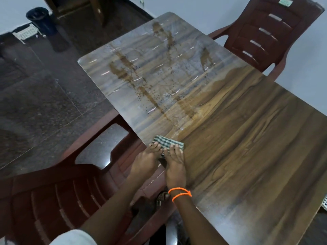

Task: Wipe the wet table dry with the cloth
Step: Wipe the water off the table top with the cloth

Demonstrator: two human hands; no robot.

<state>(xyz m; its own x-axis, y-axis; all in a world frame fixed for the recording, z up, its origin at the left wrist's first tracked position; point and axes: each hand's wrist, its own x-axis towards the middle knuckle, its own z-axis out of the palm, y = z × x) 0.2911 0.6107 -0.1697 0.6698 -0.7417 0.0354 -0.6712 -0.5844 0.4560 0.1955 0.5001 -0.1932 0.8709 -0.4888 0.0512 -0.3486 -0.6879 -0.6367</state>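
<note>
A green-and-white checked cloth [168, 142] lies folded on the near left edge of a wooden table [247, 138]. My left hand [146, 160] and my right hand [174, 165] press flat on the cloth side by side, fingers straight. The right wrist wears an orange thread band. The far half of the table is wet, with water streaks and droplets [150, 82] shining on it. The near right part of the tabletop looks matt and dry.
A dark red plastic chair [74, 188] stands at the table's left side beneath my arms. Another red chair [270, 34] stands at the far right. A black bin [41, 19] and a white basket [26, 33] sit on the dark floor at the far left.
</note>
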